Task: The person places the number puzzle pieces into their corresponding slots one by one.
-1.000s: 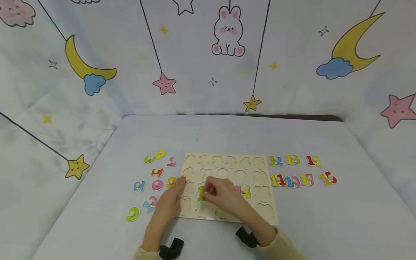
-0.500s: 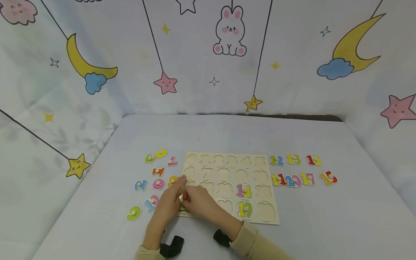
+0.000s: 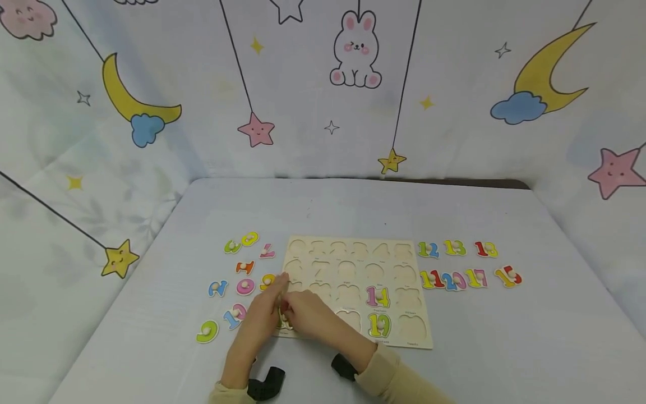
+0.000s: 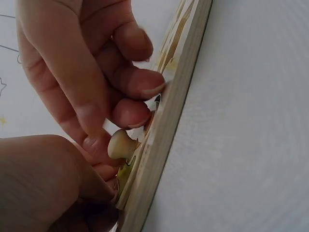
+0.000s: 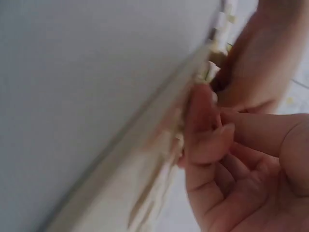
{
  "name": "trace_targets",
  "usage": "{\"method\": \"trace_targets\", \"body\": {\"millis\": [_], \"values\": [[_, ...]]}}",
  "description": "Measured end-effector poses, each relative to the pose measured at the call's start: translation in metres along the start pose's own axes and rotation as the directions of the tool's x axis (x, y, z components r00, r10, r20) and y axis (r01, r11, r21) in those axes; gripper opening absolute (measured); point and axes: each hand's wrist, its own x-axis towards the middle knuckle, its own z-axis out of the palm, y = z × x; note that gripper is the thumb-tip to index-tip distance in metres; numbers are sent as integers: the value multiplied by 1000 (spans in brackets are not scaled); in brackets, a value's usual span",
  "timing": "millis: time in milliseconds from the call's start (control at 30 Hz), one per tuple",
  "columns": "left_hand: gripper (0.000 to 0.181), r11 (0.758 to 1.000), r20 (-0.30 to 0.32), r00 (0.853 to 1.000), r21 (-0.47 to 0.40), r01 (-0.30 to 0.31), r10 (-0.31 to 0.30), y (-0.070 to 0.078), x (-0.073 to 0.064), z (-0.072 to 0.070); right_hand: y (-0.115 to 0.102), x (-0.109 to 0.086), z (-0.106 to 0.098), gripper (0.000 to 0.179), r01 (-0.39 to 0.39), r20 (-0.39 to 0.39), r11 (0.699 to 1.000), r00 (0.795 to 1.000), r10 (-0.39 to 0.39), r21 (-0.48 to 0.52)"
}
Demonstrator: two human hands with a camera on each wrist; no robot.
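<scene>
The right hand (image 4: 87,67) filled the upper left of the frame, fingers curled, fingertips close above the edge of a wooden board (image 4: 166,121). A pale knob (image 4: 122,144) stood below them, with a yellow-green piece (image 4: 126,175) beneath it, just beside the left hand (image 4: 48,181) at lower left. Pale worktop (image 4: 246,121) spread across the right side.

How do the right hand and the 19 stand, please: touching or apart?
Apart. The head view shows it: the right hand is to the left of the 19, with part of the board visible between them.
</scene>
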Motion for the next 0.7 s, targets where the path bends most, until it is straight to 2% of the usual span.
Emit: {"method": "trace_targets", "body": {"millis": [133, 200, 267, 367, 433, 500, 600, 700], "values": [[46, 1000, -1, 1000, -3, 3, -3, 0, 0, 0, 4, -6, -17, 22, -64, 59, 995, 996, 59, 77], [44, 1000, -1, 1000, 0, 5, -5, 0, 0, 1, 8, -9, -27, 22, -92, 57, 990, 995, 86, 106], [44, 1000, 6, 1000, 6, 16, -16, 0, 0, 1, 13, -14, -36, 21, -97, 33, 991, 995, 95, 93], [44, 999, 15, 999, 17, 28, -29, 0, 0, 1, 17, -22, -41, 20, -70, 19, 998, 997, 70, -9], [44, 999, 14, 999, 23, 38, -38, -1, 0, 0, 17, -26, -39, 23, -15, 43, 993, 999, 20, -120], [43, 999, 5, 999, 25, 32, -32, -2, 0, 1, 15, -29, -32, 28, 53, 87, 972, 996, -33, -230], [42, 999, -1, 999, 20, 33, -33, -2, 1, 2, 11, -31, -23, 37, 134, 165, 934, 983, -83, -331], [41, 999, 6, 999, 15, 35, -36, 0, 2, 3, 8, -35, -18, 39, 162, 194, 898, 977, -88, -409]]}}
